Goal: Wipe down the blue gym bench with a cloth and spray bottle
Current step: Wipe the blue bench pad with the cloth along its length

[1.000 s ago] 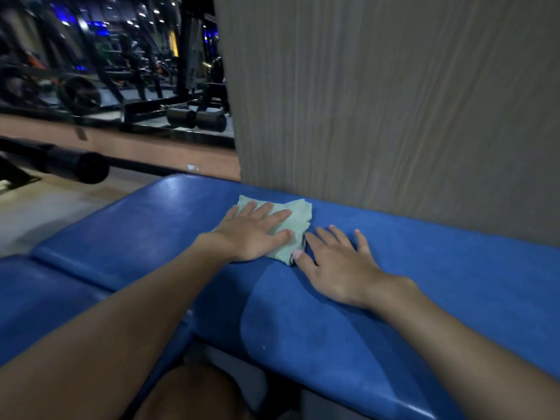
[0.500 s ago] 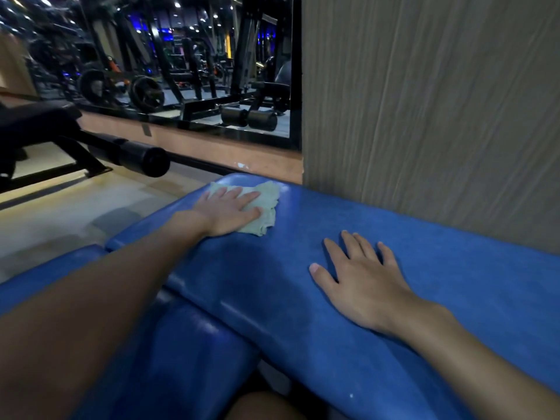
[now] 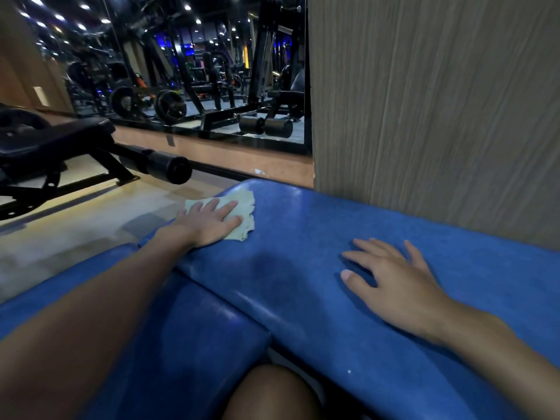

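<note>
Hands on padded blue vinyl gym bench (image 3: pixel 297 268)
Left hand (image 3: pixel 209 222) presses pale green cloth (image 3: pixel 242 204) flat-fingered; right hand (image 3: pixel 391 283) rests flat, fingers spread, holding nothing.

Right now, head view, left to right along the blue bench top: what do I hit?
Left hand, flat on the cloth → bare stretch of blue bench → right hand, flat on the pad.

A gym: a wide wall mirror (image 3: pixel 281 137) reflects black steel racks (image 3: pixel 194 89) and round black weight plates (image 3: pixel 170 107); a black padded exercise bench (image 3: pixel 57 136) stands on the pale floor (image 3: pixel 75 228) beside a blue vinyl padded bench (image 3: pixel 303 268)
</note>
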Tool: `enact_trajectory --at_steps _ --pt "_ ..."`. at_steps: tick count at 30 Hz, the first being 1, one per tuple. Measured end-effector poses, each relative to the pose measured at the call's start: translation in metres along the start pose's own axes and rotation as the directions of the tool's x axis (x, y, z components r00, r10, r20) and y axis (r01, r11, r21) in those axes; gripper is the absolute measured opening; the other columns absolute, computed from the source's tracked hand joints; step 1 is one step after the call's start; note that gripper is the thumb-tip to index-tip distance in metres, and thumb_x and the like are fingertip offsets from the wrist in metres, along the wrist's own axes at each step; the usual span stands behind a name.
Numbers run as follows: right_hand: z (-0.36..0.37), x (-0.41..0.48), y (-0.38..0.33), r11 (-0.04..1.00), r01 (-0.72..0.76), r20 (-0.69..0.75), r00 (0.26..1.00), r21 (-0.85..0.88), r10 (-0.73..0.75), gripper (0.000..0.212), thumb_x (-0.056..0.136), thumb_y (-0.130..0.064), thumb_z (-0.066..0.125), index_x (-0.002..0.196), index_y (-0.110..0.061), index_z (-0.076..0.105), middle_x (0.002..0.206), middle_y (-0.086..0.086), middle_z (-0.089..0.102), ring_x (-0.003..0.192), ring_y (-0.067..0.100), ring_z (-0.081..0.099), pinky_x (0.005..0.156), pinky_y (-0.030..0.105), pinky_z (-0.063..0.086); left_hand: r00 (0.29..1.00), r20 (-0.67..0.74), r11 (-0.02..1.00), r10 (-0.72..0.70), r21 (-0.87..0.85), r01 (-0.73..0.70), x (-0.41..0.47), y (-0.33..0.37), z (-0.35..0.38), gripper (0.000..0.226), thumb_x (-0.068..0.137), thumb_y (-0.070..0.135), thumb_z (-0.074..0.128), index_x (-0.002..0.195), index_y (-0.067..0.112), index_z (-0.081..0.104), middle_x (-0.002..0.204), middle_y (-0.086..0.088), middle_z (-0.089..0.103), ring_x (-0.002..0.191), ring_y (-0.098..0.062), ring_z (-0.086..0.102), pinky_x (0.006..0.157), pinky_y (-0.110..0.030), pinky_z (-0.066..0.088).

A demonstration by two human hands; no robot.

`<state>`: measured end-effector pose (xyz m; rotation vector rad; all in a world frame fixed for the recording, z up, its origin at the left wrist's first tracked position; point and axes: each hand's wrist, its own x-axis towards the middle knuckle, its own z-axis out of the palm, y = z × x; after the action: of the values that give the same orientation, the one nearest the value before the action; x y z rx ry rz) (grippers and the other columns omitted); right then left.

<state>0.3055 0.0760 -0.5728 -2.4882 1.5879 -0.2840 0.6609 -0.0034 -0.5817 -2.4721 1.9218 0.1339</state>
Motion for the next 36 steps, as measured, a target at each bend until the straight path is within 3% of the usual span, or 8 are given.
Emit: enact_trajectory --at_steps 6,9,16,22,27,33,36 --pt "-0.005 -0.050 0.040 0.984 -0.127 0.112 0.984 -0.122 0.141 0.078 0.080 -0.076 0.000 0.152 -0.047 0.010 0.165 -0.014 -0.003 0.151 0.015 -0.008 0.119 0.052 -0.004 1.000 0.000 0.998 0.032 0.060 -0.032 -0.032 0.021 0.004 0.062 0.095 0.070 0.016 0.153 0.052 0.004 0.167 0.005 0.005 0.152 -0.028 0.006 0.118 -0.056 0.005" --pt "-0.002 -0.044 0.036 0.984 -0.122 0.096 0.986 -0.127 0.134 0.066 0.093 -0.067 0.012 0.154 -0.042 0.011 0.165 -0.009 -0.002 0.151 0.020 -0.006 0.118 0.055 -0.004 0.998 0.028 0.998 0.053 0.038 -0.054 -0.050 0.037 0.006 0.062 0.095 0.070 0.017 0.153 0.053 0.003 0.167 0.007 0.002 0.153 -0.028 0.004 0.119 -0.054 0.002" --pt "-0.019 -0.067 0.055 0.997 -0.071 0.125 0.989 -0.039 0.076 0.061 0.094 -0.067 0.022 0.150 -0.044 0.026 0.164 -0.013 0.006 0.151 0.013 -0.001 0.119 0.055 -0.004 0.988 0.055 0.989 0.146 0.032 -0.148 -0.092 0.084 0.016 0.061 0.094 0.070 0.014 0.152 0.054 0.000 0.167 0.010 -0.002 0.153 -0.025 -0.002 0.121 -0.052 -0.002" --pt "-0.027 -0.110 0.087 0.982 -0.154 0.166 0.971 -0.113 0.172 0.065 0.090 -0.073 0.016 0.151 -0.051 0.009 0.165 -0.013 -0.006 0.151 0.017 -0.010 0.118 0.055 -0.007 0.973 0.062 0.974 0.221 0.040 -0.224 -0.129 0.137 0.016 0.058 0.098 0.066 0.016 0.152 0.053 -0.001 0.167 0.011 -0.003 0.153 -0.024 -0.004 0.121 -0.049 -0.003" --pt "-0.034 -0.129 0.092 0.992 -0.127 0.068 0.990 0.001 0.127 0.063 0.093 -0.067 0.028 0.151 -0.043 0.026 0.164 -0.015 0.011 0.151 0.010 0.000 0.120 0.052 -0.003 0.941 0.049 0.940 0.336 0.050 -0.339 -0.158 0.175 0.021 0.058 0.098 0.064 0.018 0.152 0.053 0.000 0.167 0.011 -0.002 0.153 -0.023 -0.004 0.121 -0.049 -0.003" --pt "-0.040 -0.178 0.119 0.938 -0.303 0.088 0.943 -0.168 0.320 0.069 0.088 -0.075 0.014 0.151 -0.049 0.011 0.165 -0.012 -0.001 0.152 0.018 -0.005 0.119 0.054 -0.003 0.900 0.047 0.898 0.434 0.064 -0.436 -0.181 0.213 0.025 0.058 0.098 0.063 0.016 0.153 0.052 -0.001 0.167 0.009 -0.002 0.153 -0.024 -0.004 0.121 -0.051 -0.003" --pt "-0.035 -0.189 0.119 0.946 -0.314 0.016 0.949 -0.081 0.316 0.062 0.094 -0.067 0.021 0.151 -0.044 0.022 0.165 -0.011 0.008 0.152 0.016 0.001 0.120 0.052 0.000 0.872 0.059 0.871 0.485 0.059 -0.488 -0.194 0.237 0.026 0.060 0.098 0.064 0.014 0.153 0.051 -0.002 0.167 0.007 -0.005 0.153 -0.026 -0.007 0.120 -0.052 -0.005"
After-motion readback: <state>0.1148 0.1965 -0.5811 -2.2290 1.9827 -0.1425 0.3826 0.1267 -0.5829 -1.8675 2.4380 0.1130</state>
